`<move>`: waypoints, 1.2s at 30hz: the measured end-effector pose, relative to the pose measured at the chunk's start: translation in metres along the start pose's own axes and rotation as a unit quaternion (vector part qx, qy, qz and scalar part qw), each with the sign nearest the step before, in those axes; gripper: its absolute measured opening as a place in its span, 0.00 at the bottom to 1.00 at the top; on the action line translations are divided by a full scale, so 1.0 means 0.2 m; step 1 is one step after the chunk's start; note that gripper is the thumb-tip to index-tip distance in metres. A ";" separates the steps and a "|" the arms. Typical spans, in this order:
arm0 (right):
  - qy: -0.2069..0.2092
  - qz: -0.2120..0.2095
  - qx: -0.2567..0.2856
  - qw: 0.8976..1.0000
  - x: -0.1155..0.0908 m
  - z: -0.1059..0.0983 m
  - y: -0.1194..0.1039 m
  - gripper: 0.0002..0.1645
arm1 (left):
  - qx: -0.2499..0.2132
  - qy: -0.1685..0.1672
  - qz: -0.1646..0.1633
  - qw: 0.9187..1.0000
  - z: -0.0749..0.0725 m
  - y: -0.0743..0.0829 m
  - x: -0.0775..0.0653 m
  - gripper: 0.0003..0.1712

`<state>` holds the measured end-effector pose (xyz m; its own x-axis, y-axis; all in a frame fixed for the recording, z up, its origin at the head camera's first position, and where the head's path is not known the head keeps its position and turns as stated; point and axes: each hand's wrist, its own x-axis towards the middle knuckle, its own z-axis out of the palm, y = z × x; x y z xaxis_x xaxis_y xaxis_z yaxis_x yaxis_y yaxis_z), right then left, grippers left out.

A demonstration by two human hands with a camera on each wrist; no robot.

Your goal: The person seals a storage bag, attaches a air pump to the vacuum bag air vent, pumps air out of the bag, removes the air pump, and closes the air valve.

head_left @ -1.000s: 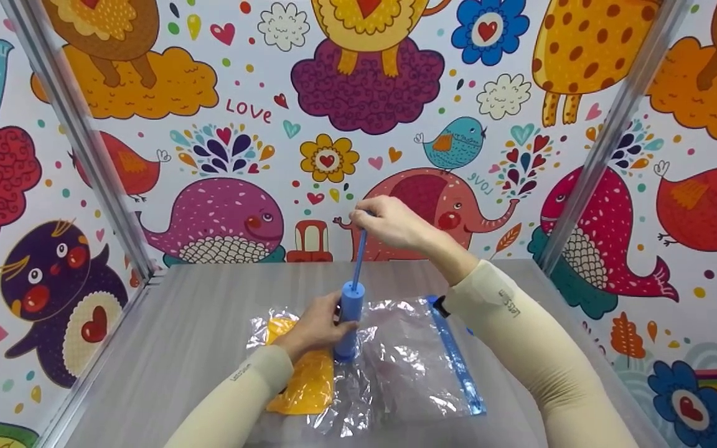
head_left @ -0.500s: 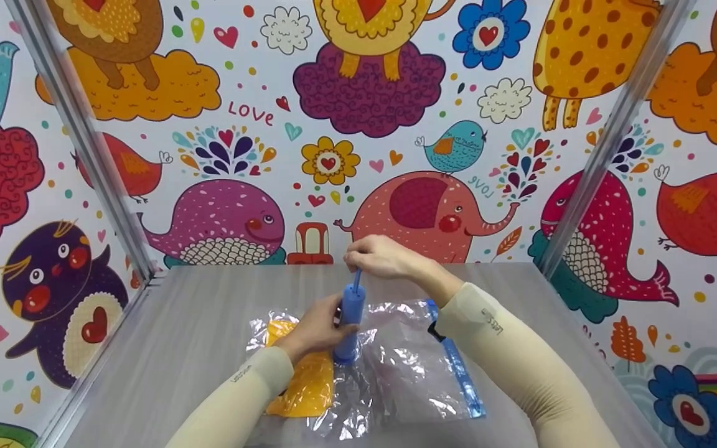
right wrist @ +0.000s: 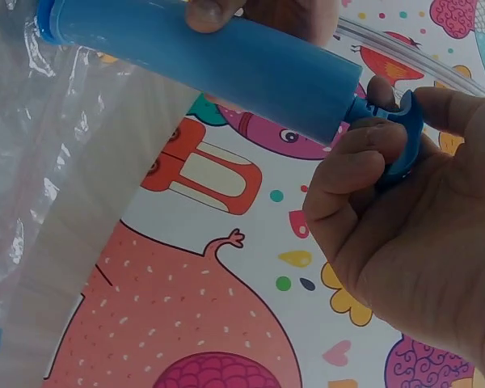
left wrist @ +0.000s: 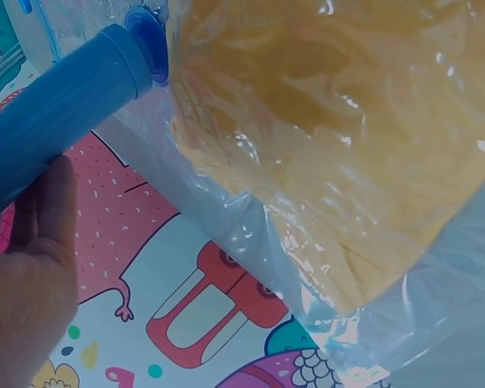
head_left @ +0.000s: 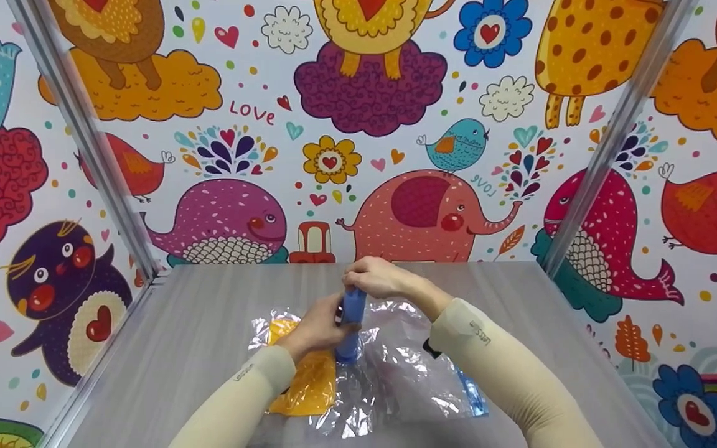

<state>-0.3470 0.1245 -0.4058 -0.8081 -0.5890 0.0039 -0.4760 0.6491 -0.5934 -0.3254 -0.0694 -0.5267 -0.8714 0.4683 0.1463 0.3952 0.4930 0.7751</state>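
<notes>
A blue hand pump [head_left: 351,317] stands nearly upright on a clear plastic vacuum bag [head_left: 405,367]. My left hand [head_left: 318,325] grips the pump's barrel around its middle. At the top, my right hand [head_left: 374,277] holds the pump's handle [right wrist: 402,137], fingers curled round it in the right wrist view. Only a short bit of rod shows between handle and barrel. The pump's lower end meets a round blue valve [left wrist: 149,40] on the bag, seen in the left wrist view. Inside the bag lies a folded yellow-orange item [head_left: 309,386], left of the pump.
The bag lies on a grey wood-grain table [head_left: 165,348]. Its blue seal strip [head_left: 473,395] runs along the right side, partly behind my right forearm. Printed cartoon walls [head_left: 371,93] enclose the table at the back and sides, with metal posts [head_left: 100,162] at the corners.
My right hand has moved down with the handle, pushing the long exposed rod into the barrel. My left hand and the bag have stayed in place.
</notes>
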 end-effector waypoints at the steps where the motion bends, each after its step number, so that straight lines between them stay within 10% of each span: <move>1: -0.001 0.004 0.008 1.000 0.00 0.00 0.01 0.23 | -0.002 -0.002 0.000 1.000 0.00 0.00 0.00 0.30; 11: 0.009 0.053 0.060 0.997 -0.01 -0.08 -0.03 0.21 | 0.004 -0.005 0.030 1.000 0.00 0.01 0.02 0.26; 25: 0.115 -0.057 0.084 0.988 -0.15 -0.50 -0.34 0.21 | -0.003 -0.025 0.019 0.999 -0.01 0.02 0.03 0.23; 36: 0.126 -0.038 0.133 0.982 -0.14 -0.51 -0.35 0.17 | 0.022 -0.015 -0.003 1.000 -0.03 -0.01 0.02 0.26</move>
<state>-0.3270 0.1446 -0.2831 -0.8496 -0.4718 0.2358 -0.4585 0.4397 -0.7723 -0.3314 -0.0742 -0.5239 -0.8648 0.4866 0.1235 0.4032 0.5266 0.7484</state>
